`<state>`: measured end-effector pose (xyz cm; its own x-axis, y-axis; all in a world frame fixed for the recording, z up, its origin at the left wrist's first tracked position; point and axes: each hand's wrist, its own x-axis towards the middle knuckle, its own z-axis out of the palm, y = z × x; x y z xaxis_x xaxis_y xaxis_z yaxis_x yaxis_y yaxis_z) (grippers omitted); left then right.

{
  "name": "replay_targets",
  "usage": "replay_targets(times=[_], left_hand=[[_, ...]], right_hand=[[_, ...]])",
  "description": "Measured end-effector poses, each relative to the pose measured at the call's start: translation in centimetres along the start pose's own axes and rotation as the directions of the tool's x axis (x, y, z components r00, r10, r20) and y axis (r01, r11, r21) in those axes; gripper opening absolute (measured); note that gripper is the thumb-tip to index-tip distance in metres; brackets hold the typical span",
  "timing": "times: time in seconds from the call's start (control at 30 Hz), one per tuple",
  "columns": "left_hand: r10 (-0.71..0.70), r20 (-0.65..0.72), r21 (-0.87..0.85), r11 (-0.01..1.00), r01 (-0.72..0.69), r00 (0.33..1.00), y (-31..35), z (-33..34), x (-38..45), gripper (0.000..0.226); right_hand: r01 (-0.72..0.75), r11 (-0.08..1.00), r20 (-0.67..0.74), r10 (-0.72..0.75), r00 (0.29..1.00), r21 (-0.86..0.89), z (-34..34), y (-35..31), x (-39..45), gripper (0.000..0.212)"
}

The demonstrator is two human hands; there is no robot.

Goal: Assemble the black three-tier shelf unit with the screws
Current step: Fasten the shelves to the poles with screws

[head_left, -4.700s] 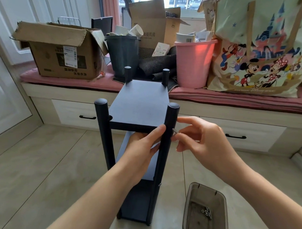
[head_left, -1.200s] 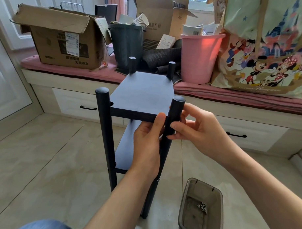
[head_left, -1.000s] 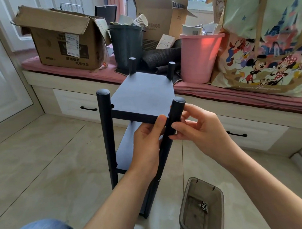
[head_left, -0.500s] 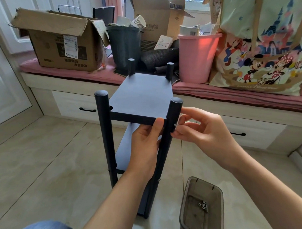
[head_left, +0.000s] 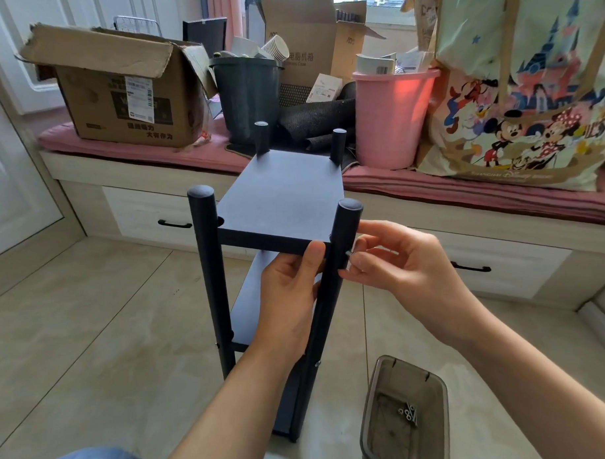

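Note:
The black three-tier shelf unit (head_left: 281,197) stands upright on the tiled floor in front of me, with round posts at its corners. My left hand (head_left: 288,294) holds the front edge of the top board from below, thumb up on the edge beside the near right post (head_left: 342,237). My right hand (head_left: 406,264) pinches a small screw (head_left: 348,253) against the right side of that post, just below the top board. More screws (head_left: 408,412) lie in a smoky plastic tray (head_left: 435,398) on the floor at the lower right.
A low window bench with a pink cushion (head_left: 467,197) and white drawers (head_left: 164,221) runs behind the shelf. On it stand a cardboard box (head_left: 120,96), a dark bin (head_left: 247,100), a pink bucket (head_left: 390,119) and a cartoon tote bag (head_left: 525,99).
My right hand has brought the screw onto the side of the near right post and shifted its fingers there. My left hand has stayed on the top board's edge. The view has shifted slightly.

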<state>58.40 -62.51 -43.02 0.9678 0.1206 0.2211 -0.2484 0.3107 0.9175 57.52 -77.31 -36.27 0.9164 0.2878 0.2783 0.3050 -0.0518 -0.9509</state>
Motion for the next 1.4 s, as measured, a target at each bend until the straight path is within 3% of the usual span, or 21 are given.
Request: replay_targets(times=[0.37,0.47,0.57,0.6,0.67,0.73,0.83,1.07,1.23,1.4], left_hand=[[0.028,0.018,0.01,1.0,-0.028,0.999,0.0,-0.2,0.0,0.025],[-0.013,0.003,-0.053,0.998,0.013,1.0,0.1,0.0,0.0,0.03],[-0.118,-0.08,-0.137,0.985,0.106,0.99,1.0,0.5,0.2,0.064],[-0.13,-0.1,-0.141,0.983,0.115,0.986,1.1,0.8,0.3,0.065],[-0.135,-0.136,-0.131,0.984,0.117,0.981,1.1,1.4,0.5,0.04],[-0.138,-0.212,-0.114,0.987,0.116,0.968,1.3,2.0,0.5,0.03],[-0.122,-0.283,-0.112,0.989,0.094,0.951,1.2,2.5,0.5,0.038],[-0.09,-0.33,-0.149,0.988,0.042,0.94,0.7,3.0,0.9,0.029],[-0.056,-0.326,-0.19,0.982,-0.007,0.944,0.8,3.1,0.9,0.049],[-0.057,-0.308,-0.191,0.981,-0.003,0.95,0.8,2.9,0.9,0.052]], right_hand=[[0.029,0.998,-0.001,-0.029,1.0,-0.059,0.2,0.1,0.1,0.039],[0.031,0.998,-0.001,-0.031,1.0,-0.055,0.2,0.1,0.1,0.04],[0.046,0.998,-0.002,-0.047,0.999,-0.045,0.3,0.2,0.1,0.04],[0.053,0.998,0.0,-0.053,0.999,-0.044,0.3,0.3,0.1,0.04],[0.067,0.997,0.008,-0.067,0.998,-0.045,0.4,0.4,0.2,0.04],[0.08,0.996,0.012,-0.08,0.997,-0.039,0.5,0.6,0.2,0.041],[0.101,0.994,0.004,-0.101,0.995,-0.039,0.6,0.8,0.2,0.045],[0.111,0.992,0.002,-0.111,0.994,-0.053,0.8,1.2,0.2,0.045],[0.092,0.995,0.006,-0.092,0.996,-0.038,0.7,0.9,0.1,0.042],[0.083,0.995,0.013,-0.082,0.997,-0.049,0.8,0.6,0.0,0.043]])
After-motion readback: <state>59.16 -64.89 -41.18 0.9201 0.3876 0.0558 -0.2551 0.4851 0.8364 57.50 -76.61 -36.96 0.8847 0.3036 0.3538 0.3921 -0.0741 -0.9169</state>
